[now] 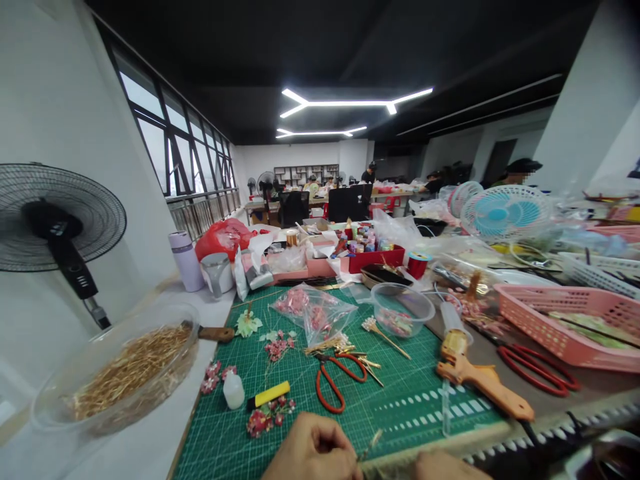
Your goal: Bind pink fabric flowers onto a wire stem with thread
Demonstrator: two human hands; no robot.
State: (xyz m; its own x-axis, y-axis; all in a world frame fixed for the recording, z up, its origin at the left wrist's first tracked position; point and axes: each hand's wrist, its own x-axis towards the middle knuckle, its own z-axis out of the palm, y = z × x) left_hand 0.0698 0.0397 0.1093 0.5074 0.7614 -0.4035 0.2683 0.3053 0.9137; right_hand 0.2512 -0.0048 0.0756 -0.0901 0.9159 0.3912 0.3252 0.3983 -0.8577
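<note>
At the bottom edge my left hand is closed, its fingers curled in a pinch. A thin stem with a pale tip pokes out by its fingertips; its lower end is hidden. Only the back of my right hand shows, low in the view to the right of the stem, with its fingers out of sight. Ahead of the hands on the green cutting mat lie red-handled scissors, pink flower sprigs, a yellow-and-black tube-like item and a small white bottle.
An orange glue gun lies right, near another red-handled pair of scissors and a pink basket. A clear bowl of golden stems stands left. Farther back are a plastic bag of flowers and a clear tub.
</note>
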